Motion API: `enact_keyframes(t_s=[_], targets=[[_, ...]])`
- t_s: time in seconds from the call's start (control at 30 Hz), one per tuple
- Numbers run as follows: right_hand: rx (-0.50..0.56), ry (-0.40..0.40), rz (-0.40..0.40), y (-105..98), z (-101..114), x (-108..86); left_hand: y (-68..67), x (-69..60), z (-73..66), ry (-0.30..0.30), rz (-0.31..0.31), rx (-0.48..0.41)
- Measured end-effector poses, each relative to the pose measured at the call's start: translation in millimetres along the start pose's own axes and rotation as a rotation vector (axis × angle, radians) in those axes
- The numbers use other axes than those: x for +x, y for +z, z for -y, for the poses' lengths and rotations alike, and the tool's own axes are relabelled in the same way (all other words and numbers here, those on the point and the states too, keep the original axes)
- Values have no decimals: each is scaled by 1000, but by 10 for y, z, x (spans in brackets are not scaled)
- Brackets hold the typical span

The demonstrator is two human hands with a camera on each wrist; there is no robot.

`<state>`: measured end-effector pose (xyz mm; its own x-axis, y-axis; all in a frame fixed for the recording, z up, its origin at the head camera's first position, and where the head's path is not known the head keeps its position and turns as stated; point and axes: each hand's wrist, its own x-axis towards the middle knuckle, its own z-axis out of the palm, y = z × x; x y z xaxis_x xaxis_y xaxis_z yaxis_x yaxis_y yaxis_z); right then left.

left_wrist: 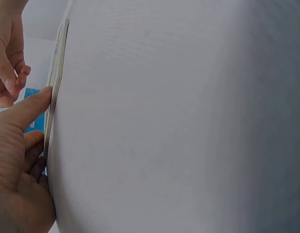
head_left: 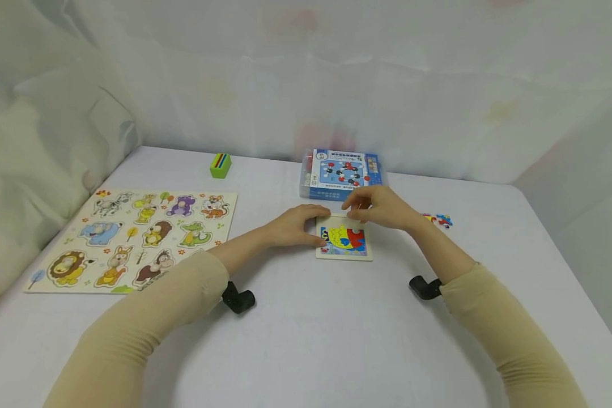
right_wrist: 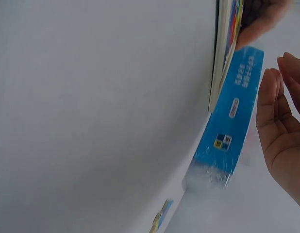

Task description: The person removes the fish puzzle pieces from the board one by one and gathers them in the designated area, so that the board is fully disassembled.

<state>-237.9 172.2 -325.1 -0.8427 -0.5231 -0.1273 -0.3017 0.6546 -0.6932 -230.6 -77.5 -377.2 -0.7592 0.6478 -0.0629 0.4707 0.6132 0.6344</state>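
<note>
Animal board [head_left: 220, 228]: it lies near the left edge of the white table [head_left: 326, 334].
Green block [head_left: 221, 166]: it stands near the back edge, with coloured stripes.
Left hand [head_left: 298, 225]: thumb and fingers are spread apart and touch the left side of the fish puzzle [head_left: 344, 238].
Fish puzzle: it lies on the table, in front of the molecule box [head_left: 343, 173], which is near the back edge.
Right hand [head_left: 379, 207]: loosely bent above the puzzle's back right corner, thumb and fingertips a little apart.
Loose pieces [head_left: 442, 221]: they lie behind the right forearm, toward the right edge.
</note>
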Motion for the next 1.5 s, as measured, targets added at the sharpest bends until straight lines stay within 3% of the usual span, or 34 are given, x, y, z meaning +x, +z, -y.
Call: enact_keyframes(t_s=[0.33, 0.73, 1.5], targets=[[-88, -72, 55, 160, 149, 78, -12, -5, -10, 34, -12, -24], [-101, -69, 130, 277, 136, 129, -16, -1, 2, 68, -22, -30], [-134, -92, 137, 367, 100, 127, -9, -4, 17, 88, -26, -38]])
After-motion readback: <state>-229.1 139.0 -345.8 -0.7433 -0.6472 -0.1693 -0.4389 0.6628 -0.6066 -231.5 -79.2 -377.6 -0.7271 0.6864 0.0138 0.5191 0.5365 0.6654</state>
